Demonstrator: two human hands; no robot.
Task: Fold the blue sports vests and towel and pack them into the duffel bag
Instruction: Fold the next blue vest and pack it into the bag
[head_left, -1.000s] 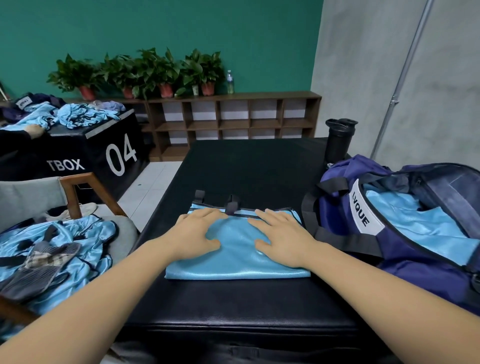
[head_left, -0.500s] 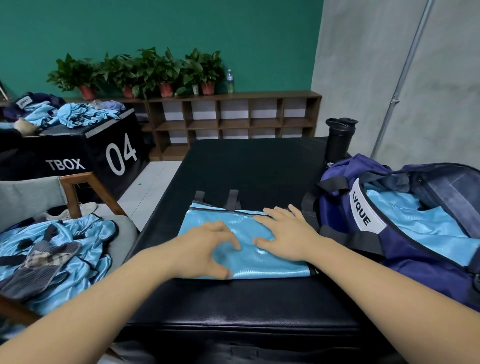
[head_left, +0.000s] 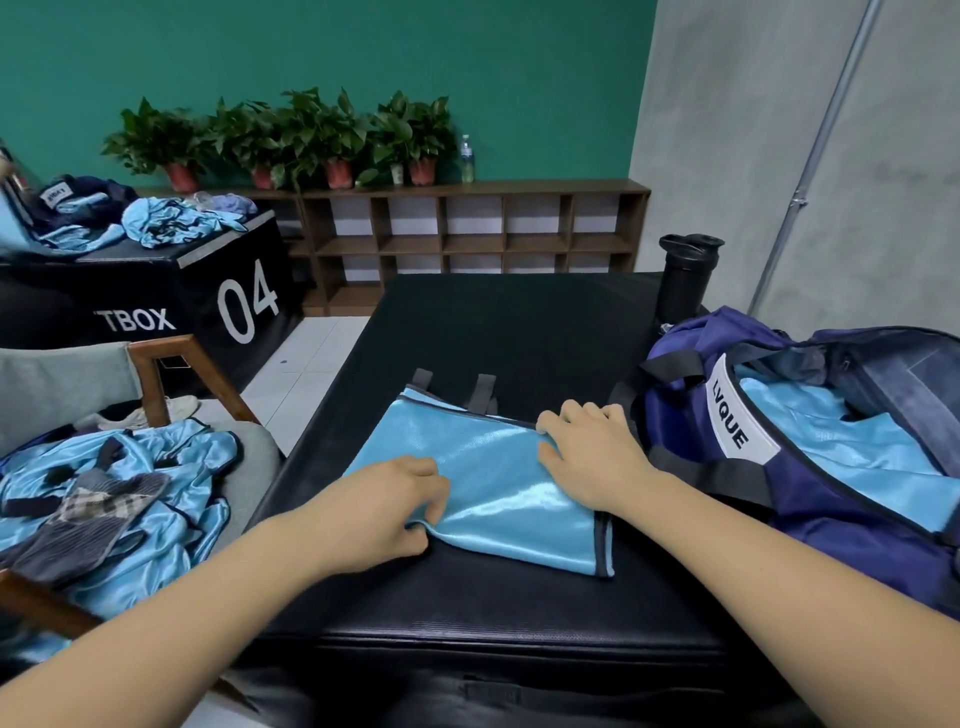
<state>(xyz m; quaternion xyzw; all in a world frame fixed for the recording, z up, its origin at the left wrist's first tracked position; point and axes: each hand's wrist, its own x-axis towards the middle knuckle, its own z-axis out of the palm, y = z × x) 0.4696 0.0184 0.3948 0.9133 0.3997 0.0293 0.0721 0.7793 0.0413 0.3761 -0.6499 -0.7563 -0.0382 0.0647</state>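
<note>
A folded light-blue sports vest (head_left: 498, 478) with dark trim and two grey straps lies on the black padded table (head_left: 519, 322). My left hand (head_left: 387, 506) pinches its near-left corner between thumb and fingers. My right hand (head_left: 587, 454) grips its right edge, fingers curled over the top corner. To the right stands the open navy duffel bag (head_left: 691, 374) with a white "LVQUE" label, and folded light-blue fabric (head_left: 852, 447) lies inside it. More loose blue vests (head_left: 171, 467) and a grey striped towel (head_left: 78, 525) are heaped on the chair at left.
A wooden-armed grey chair (head_left: 171, 374) stands left of the table. A black tumbler (head_left: 683, 278) sits behind the bag. A black "TBOX 04" box (head_left: 171, 306) at back left carries more blue clothes. A low shelf (head_left: 467, 228) with potted plants lines the green wall.
Both hands stopped pressing flat on the vest. The left hand slid to the near-left corner and pinched it; the right hand shifted to the right edge. The vest has turned slightly askew.
</note>
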